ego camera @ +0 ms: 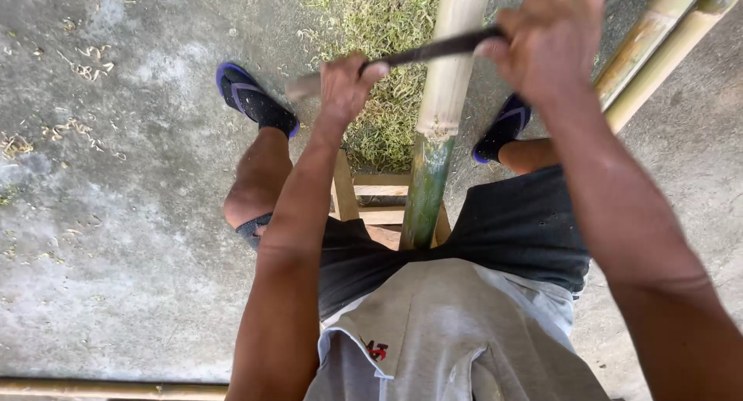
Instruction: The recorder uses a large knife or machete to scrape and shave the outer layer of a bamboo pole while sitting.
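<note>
Both my hands, left hand (343, 86) and right hand (546, 41), grip the dark two-handled blade (424, 53) crosswise over the upright green-and-tan bamboo pole (441, 114); open concrete ground (116, 215) lies leftward.

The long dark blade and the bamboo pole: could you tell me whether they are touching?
Touching: the head view shows the blade lying straight across the bamboo pole, no gap visible, gripped by the left hand and right hand.

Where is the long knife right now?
In the head view, the dark blade lies crosswise over the bamboo pole near the top, gripped at one end by the left hand and at the other by the right hand.
</note>
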